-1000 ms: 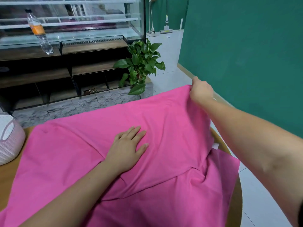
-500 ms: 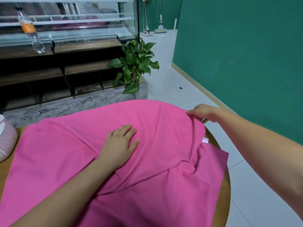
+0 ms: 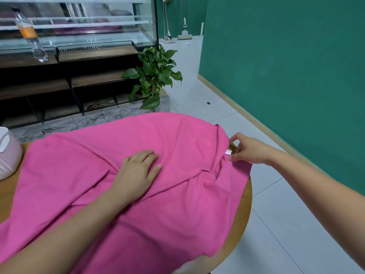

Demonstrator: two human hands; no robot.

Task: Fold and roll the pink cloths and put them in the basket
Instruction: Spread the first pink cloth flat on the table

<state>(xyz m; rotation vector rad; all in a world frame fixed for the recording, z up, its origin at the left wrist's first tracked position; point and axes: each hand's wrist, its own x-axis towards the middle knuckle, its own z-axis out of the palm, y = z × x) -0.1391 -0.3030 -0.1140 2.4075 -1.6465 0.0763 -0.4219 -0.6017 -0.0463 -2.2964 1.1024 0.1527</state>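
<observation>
Pressing the pink cloth [image 3: 79,165] flat with left hand [image 3: 138,171], fingers [image 3: 148,155] straight; pinching its edge near the tag [image 3: 228,152] with right hand [image 3: 248,149].

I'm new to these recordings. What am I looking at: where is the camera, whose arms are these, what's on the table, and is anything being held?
No machine here: these are a person's two bare arms. Every picture comes from one wide-angle camera worn on the person's head, looking forward and down, so the arms reach in from the bottom. A large pink cloth is spread over a round wooden table, partly folded over itself. The left hand lies flat on its middle, fingers straight. The right hand is at the cloth's right edge beside a small white tag; its fingertips touch the edge, but whether they pinch it cannot be told. A pale woven basket stands at the table's left edge. Behind are a glass display case and a potted plant.
</observation>
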